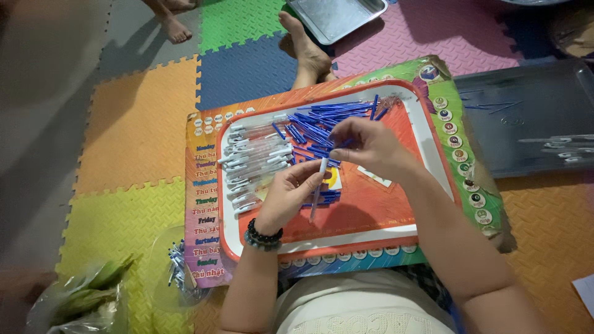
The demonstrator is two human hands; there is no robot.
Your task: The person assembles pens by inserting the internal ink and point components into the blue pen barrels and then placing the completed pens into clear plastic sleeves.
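Nearest the camera, a pale knitted garment (365, 312) fills the bottom edge, with both forearms reaching away from it over a low printed board (207, 204). On the board sits an orange tray (377, 216) with a white rim. The left hand (288, 195), a dark bead bracelet (263, 236) on its wrist, has its fingers curled shut around a clear pen barrel (317, 188). That barrel is a slim plastic tube whose long axis runs near to far, tilted slightly right at the far end, held just above the tray's middle. The right hand (368, 145) pinches the barrel's far tip between thumb and fingers; what it grips there is hidden by the fingertips. Just beyond lies a loose heap of thin blue refills (322, 124), and to its left a stack of clear pens with white clips (250, 164). Foam puzzle mats (136, 130) cover the floor. At the near left a clear bag (176, 272) holds small blue parts, hard to make out. Another person's bare foot (303, 46) rests at the far side, cut off by the frame.
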